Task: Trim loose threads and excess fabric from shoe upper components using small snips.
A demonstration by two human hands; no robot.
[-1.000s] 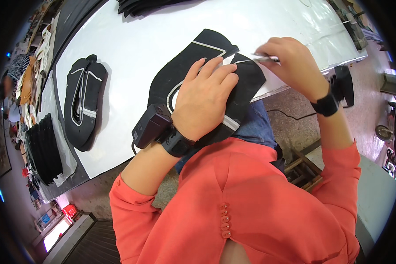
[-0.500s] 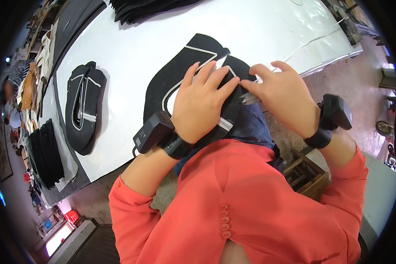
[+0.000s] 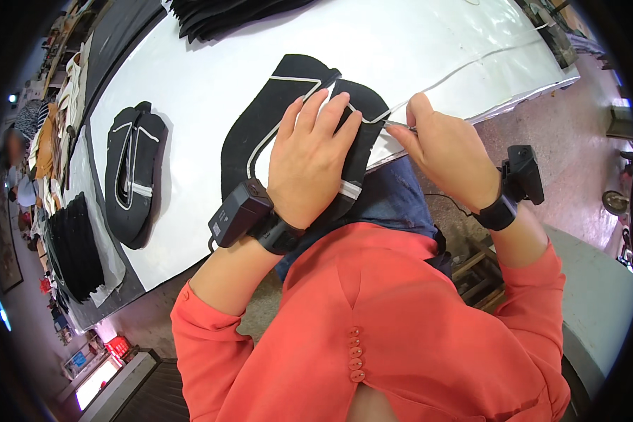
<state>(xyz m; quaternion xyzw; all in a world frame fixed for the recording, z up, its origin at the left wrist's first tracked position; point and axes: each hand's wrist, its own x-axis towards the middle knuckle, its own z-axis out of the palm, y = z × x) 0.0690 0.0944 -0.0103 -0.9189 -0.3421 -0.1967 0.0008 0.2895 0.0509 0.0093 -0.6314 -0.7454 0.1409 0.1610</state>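
Note:
A black curved fabric piece (image 3: 250,133), with narrow white tape along its inner edges, lies at the table's near edge. My left hand (image 3: 308,158) rests flat on it, fingers stretched out, covering part of the opening. At the piece's right side, my right hand (image 3: 446,151) is closed on what look like small metal scissors (image 3: 395,125), mostly hidden in the fingers. Their thin tips meet the white tape (image 3: 464,67) where it leaves the black piece and runs loose to the upper right.
A similar taped black piece (image 3: 130,176) lies left on the white tabletop (image 3: 193,119). Stacks of black pieces stand at the far edge (image 3: 225,17) and far left (image 3: 74,246). A wooden crate (image 3: 475,274) sits below the table at right.
The black piece and my left hand have shifted slightly left. My right hand has turned and brought the scissors' tips up to the tape, which now shows a loose length towards the upper right.

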